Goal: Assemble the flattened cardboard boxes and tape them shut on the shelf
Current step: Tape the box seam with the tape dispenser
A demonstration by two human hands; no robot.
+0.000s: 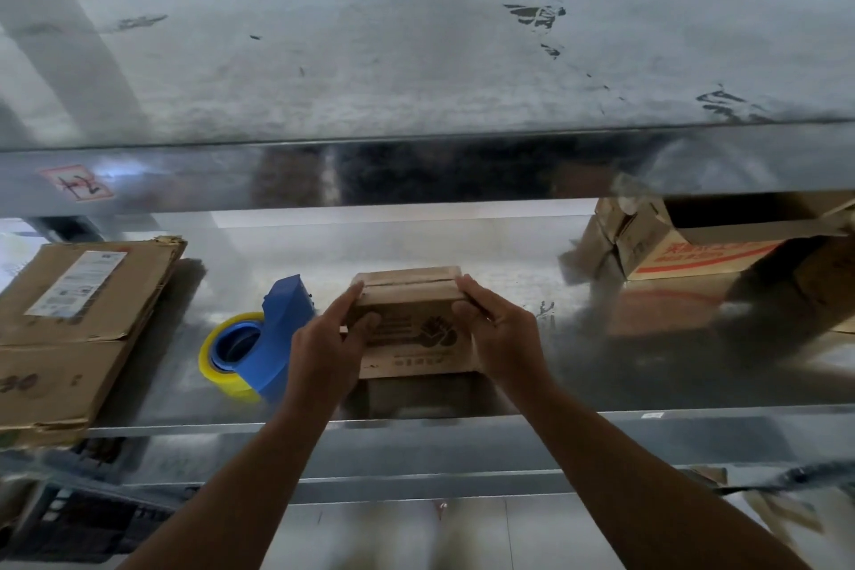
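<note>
A small brown cardboard box with dark printing on its near face stands on the shiny metal shelf, its top flaps folded down. My left hand grips its left side, thumb on the near face and fingers along the top edge. My right hand grips the right side the same way. A blue tape dispenser with a yellow-edged roll lies just left of the box. A stack of flattened cardboard boxes lies at the shelf's left end.
Assembled cardboard boxes, one with red print, stand at the right of the shelf. An upper metal shelf overhangs the work area, its front lip low over the box. The shelf's front edge runs below my wrists.
</note>
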